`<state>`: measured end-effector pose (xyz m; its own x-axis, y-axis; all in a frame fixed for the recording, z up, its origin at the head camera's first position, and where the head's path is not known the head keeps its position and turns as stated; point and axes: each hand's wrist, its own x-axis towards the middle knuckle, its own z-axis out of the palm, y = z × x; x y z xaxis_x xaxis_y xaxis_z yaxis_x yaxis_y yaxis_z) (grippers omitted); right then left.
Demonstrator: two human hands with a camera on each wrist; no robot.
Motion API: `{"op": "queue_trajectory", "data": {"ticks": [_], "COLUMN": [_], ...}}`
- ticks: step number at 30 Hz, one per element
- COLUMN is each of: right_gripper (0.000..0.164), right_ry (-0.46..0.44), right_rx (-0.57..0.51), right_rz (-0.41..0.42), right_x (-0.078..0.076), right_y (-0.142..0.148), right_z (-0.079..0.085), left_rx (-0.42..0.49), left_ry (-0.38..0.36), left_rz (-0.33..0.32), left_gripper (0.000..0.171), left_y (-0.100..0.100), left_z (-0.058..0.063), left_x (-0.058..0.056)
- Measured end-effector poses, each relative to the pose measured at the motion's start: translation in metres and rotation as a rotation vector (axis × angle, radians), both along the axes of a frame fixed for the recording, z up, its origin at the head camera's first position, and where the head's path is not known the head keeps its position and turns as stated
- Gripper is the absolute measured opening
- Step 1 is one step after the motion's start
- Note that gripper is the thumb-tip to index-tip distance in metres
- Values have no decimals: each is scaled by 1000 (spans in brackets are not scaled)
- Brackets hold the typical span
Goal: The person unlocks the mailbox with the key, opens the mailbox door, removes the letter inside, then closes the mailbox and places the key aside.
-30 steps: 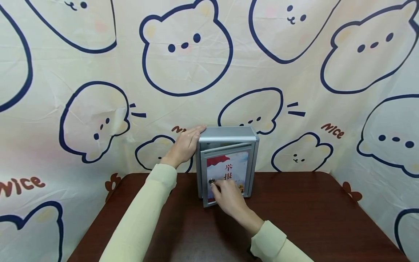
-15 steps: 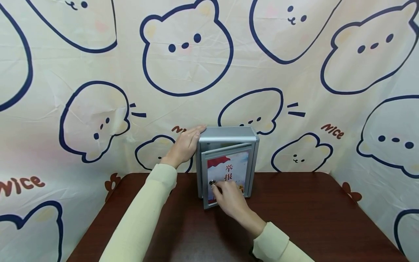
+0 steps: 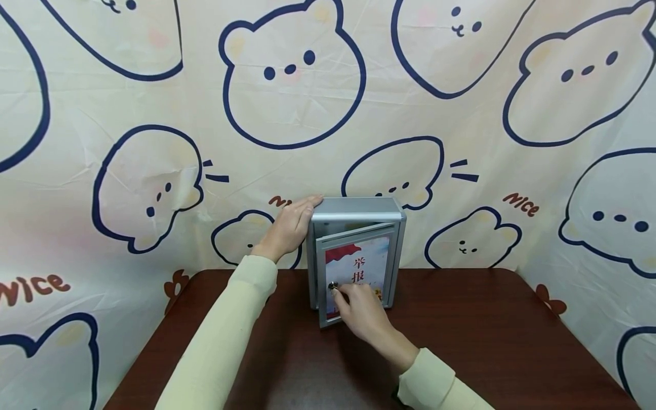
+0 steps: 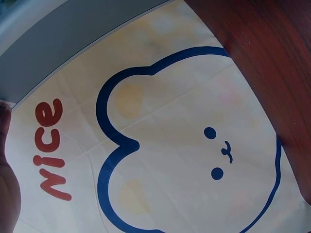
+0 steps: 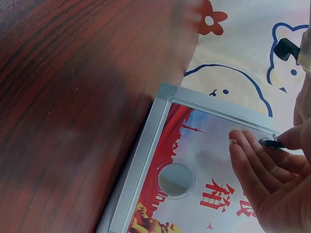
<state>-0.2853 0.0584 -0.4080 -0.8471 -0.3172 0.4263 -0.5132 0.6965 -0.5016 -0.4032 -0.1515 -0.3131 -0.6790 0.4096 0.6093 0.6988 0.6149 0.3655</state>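
A grey metal box [image 3: 359,209] stands upright on the table, its framed front door [image 3: 320,267] ajar on the left side. The door carries a printed sheet with red characters [image 5: 216,196] and a round window [image 5: 176,179]. My left hand [image 3: 289,228] rests on the box's upper left corner, fingers laid over the top edge; in the left wrist view only part of that hand [image 4: 7,179] shows beside the grey side wall. My right hand [image 3: 361,310] pinches a small dark-headed key [image 5: 271,143] at the door's lock [image 3: 332,286] between thumb and forefinger, other fingers extended along the door.
The dark red-brown table [image 3: 461,330] extends on both sides of the box. Close behind it hangs a cream cloth [image 3: 292,108] with bear outlines, which also covers the sides.
The door's free edge has swung outward very slightly, and my right hand has shifted a little with it. My left hand and the box body have stayed in place.
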Motion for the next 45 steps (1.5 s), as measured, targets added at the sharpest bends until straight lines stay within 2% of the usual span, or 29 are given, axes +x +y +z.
{"op": "queue_trajectory", "data": {"ticks": [7, 11, 26, 36, 45], "right_gripper": [37, 32, 31, 29, 31], "right_ry": [-5, -17, -16, -49, -57], "right_rx": [3, -2, 10, 3, 4], "right_rz": [9, 12, 19, 24, 19], "right_x": [2, 4, 7, 8, 10], "right_y": [2, 3, 6, 8, 9], "right_z": [0, 1, 2, 0, 2], "left_rx": [-7, -6, -3, 3, 6], "left_ry": [-17, -29, 0, -26, -14], "left_rz": [13, 16, 10, 16, 13], "left_gripper": [52, 52, 52, 54, 53], "left_y": [-1, 0, 1, 1, 1], "left_z": [0, 0, 1, -1, 0], "left_x": [1, 2, 2, 3, 4]}}
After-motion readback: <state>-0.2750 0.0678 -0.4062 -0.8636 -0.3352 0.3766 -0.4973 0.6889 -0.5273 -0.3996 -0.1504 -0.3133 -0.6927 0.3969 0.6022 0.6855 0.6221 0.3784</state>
